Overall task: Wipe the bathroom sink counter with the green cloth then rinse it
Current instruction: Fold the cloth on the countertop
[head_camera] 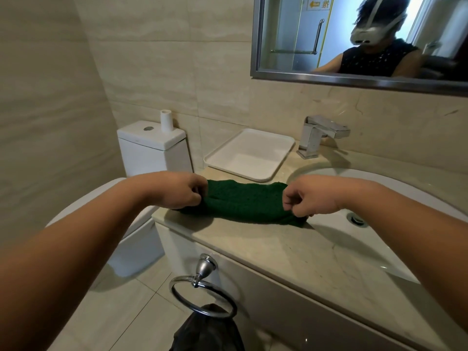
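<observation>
- I have the green cloth (244,201) lying on the marble counter (286,252), just left of the sink basin (354,239), its right end touching the basin's rim.
- My left hand (177,190) pinches the cloth's end farthest from the basin; my right hand (307,198) pinches the end at the rim, both with fingers curled tight.
- I judge this is spreading or folding before wiping; I'd keep the cloth flat and sweep toward the basin.
- The white tray (249,153) sits behind the cloth, left of the faucet (320,135); I'd wipe around it.
</observation>
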The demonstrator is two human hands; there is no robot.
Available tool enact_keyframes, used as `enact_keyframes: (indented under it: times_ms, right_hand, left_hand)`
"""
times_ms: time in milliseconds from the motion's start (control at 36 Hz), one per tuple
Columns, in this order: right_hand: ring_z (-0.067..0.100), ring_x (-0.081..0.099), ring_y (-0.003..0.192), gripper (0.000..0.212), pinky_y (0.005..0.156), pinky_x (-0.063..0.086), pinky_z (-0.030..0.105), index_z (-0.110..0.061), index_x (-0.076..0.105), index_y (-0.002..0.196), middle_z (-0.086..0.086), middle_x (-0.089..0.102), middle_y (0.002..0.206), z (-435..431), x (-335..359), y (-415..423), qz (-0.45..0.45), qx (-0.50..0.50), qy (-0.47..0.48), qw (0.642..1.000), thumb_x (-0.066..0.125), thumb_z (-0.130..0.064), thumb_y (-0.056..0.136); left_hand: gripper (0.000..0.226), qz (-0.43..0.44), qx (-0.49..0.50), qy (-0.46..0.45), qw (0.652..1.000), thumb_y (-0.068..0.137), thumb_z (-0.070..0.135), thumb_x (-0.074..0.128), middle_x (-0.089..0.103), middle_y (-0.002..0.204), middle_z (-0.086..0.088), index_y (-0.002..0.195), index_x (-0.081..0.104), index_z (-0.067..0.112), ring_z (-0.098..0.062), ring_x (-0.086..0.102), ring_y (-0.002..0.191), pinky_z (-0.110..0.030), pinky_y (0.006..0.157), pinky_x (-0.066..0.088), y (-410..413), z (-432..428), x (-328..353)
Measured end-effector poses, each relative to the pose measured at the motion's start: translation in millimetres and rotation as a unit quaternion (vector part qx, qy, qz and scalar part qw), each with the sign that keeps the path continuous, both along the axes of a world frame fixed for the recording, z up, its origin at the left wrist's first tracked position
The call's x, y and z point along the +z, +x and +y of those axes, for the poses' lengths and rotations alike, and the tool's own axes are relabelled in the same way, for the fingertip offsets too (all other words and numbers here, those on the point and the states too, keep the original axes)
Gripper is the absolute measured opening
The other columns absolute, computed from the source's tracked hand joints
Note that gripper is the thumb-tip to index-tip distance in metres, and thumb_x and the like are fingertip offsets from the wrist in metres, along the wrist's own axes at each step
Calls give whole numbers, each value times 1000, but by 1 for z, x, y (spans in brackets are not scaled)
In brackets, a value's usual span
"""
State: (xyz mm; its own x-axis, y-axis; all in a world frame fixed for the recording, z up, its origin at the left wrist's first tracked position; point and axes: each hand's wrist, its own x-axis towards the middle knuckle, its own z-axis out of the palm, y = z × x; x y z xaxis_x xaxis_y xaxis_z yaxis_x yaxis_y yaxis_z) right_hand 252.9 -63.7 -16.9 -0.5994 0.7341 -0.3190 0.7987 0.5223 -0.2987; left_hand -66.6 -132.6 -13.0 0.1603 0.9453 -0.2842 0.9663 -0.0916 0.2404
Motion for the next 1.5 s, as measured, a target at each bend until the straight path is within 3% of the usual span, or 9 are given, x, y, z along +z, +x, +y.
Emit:
enact_keyframes:
  times_ms: [222, 306, 444, 694, 833, 1056, 1222, 1333, 1500]
  right_hand:
    - [19, 69, 94, 8, 83, 57, 33, -25, 72, 92, -1, 73, 96, 8, 20, 16, 141, -69, 46, 986, 66, -21, 96]
    - [22, 70, 93, 10, 71, 57, 24, -8, 68, 92, 9, 71, 96, 2, 42, 20, 306, -130, -40, 942, 60, -7, 98]
    - [17, 64, 65, 25, 57, 57, 31, -14, 61, 85, 6, 60, 76, 5, 64, 18, 445, -148, -114, 876, 49, -1, 102]
    - [17, 65, 63, 12, 48, 53, 29, -8, 67, 101, 12, 67, 87, 30, 31, 7, 396, -279, -80, 871, 56, -11, 103]
    - [27, 67, 83, 12, 58, 60, 35, -13, 66, 109, 18, 67, 106, 44, -17, -1, 316, -330, -83, 885, 55, -14, 104]
    - [15, 63, 56, 18, 45, 50, 27, -13, 65, 112, 10, 64, 87, 58, -17, -12, 361, -322, -82, 871, 49, -9, 105]
    - [19, 58, 59, 20, 42, 46, 24, -12, 65, 106, 12, 62, 84, 61, -19, -16, 345, -333, -43, 877, 46, -6, 105]
    - [21, 58, 60, 15, 44, 49, 26, -10, 65, 107, 14, 63, 86, 58, -30, -15, 344, -350, -56, 869, 51, -13, 106]
    - [15, 58, 47, 22, 41, 47, 25, -6, 62, 119, 15, 67, 91, 54, -34, -7, 378, -341, -118, 852, 65, -6, 97]
  left_hand:
    - [15, -184, 64, 36, 980, 107, 22, 58, 70, 105, -6, 107, 73, 26, -24, 64, 97, -33, 83, 52, -35, -3, 16]
    - [19, -313, 80, 32, 946, 108, 19, 56, 70, 97, -12, 104, 73, 11, -23, 63, 87, -32, 76, 52, -45, -4, 31]
    - [16, -444, 68, 16, 893, 105, 14, 56, 55, 84, -14, 103, 64, -1, -21, 54, 71, -28, 61, 44, -53, 7, 55]
    - [17, -364, 145, 65, 918, 103, 17, 67, 73, 103, -16, 111, 72, 2, -28, 69, 89, -36, 73, 59, -51, 51, 32]
    - [26, -90, 157, 161, 970, 100, 11, 66, 71, 122, -4, 125, 69, 21, -18, 67, 105, -31, 89, 53, -18, 62, -13]
    - [7, -153, -59, 116, 980, 103, 36, 63, 69, 96, 15, 102, 70, 34, -3, 64, 88, -29, 84, 54, 72, 31, -23]
    - [44, -59, -188, 127, 972, 92, 72, 61, 67, 79, 4, 90, 65, 27, -15, 62, 71, -37, 66, 55, 129, 19, -35]
    - [34, 2, -221, 136, 966, 101, 53, 59, 59, 84, 1, 90, 52, 22, -25, 57, 76, -40, 66, 51, 150, 19, -47]
    - [22, -97, -158, 151, 971, 107, 36, 55, 54, 78, 3, 96, 59, 18, -23, 51, 73, -37, 63, 36, 148, 33, -44]
